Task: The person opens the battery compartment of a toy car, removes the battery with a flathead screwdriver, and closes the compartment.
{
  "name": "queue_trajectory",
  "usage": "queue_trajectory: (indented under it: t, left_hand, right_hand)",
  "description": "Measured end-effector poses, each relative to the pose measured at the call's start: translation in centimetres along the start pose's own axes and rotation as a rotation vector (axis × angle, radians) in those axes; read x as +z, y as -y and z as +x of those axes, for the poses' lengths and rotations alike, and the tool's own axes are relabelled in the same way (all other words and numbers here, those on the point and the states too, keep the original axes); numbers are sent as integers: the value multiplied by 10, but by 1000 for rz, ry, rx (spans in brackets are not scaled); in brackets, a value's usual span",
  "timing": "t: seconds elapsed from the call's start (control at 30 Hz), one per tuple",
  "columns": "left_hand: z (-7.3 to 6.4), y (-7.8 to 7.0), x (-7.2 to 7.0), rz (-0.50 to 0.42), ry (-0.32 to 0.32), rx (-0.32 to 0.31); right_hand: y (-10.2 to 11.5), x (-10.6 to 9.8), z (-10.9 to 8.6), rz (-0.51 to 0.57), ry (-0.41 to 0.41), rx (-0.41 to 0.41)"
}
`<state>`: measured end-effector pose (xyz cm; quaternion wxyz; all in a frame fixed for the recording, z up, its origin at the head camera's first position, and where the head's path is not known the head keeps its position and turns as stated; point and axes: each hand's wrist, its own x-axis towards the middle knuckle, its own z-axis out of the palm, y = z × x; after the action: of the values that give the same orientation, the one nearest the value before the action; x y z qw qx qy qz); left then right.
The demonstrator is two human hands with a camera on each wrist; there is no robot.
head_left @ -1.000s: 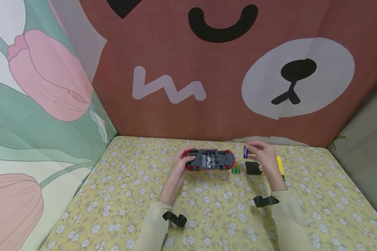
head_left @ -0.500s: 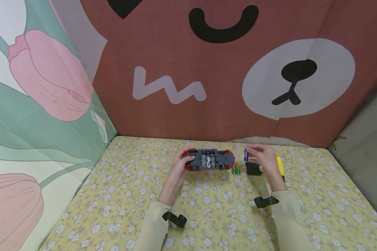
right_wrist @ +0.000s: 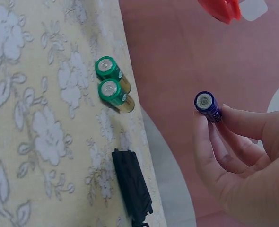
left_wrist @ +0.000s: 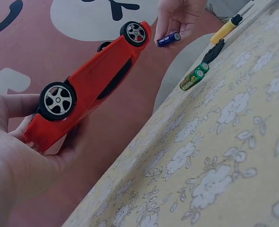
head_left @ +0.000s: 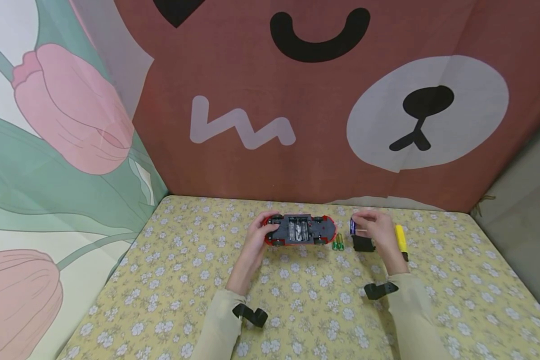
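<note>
A red toy car (head_left: 317,231), turned so its dark underside and uncovered battery compartment (head_left: 298,229) face the head camera, is gripped at one end by my left hand (head_left: 255,235). In the left wrist view the red body (left_wrist: 94,85) and silver-spoked wheels show, held above the table. My right hand (head_left: 377,232) pinches a blue battery (right_wrist: 208,106) between thumb and fingers, off to the right of the car. Two green batteries (head_left: 338,242) lie side by side on the table between the car and a black battery cover (head_left: 363,243), which sits just below the right hand.
A yellow-handled screwdriver (left_wrist: 227,29) lies right of the battery cover, its handle (head_left: 401,239) partly beside the right wrist. The table has a yellow flowered cloth (head_left: 306,300). Behind it hangs a printed fabric backdrop (head_left: 270,170).
My right hand has lowered slightly toward the battery cover, carrying the blue battery down with it. The left hand and the toy car have stayed nearly still.
</note>
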<state>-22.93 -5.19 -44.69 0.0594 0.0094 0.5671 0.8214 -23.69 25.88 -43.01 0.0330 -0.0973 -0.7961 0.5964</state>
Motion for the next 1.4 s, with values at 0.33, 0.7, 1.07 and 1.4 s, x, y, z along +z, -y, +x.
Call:
queue_trajectory:
  t: [0.33, 0.7, 1.07, 1.4]
  left_hand:
    - [0, -1, 0, 3, -4, -4]
    - [-2, -1, 0, 5, -1, -5]
    - [0, 0, 0, 13, -2, -13]
    - [0, 2, 0, 26, -11, -4]
  right_hand:
    - [-16, 1, 7, -7, 45, 18]
    - [-27, 4, 11, -36, 101, 64]
    - [-36, 3, 11, -125, 153, 40]
    - [-35, 6, 10, -179, 167, 5]
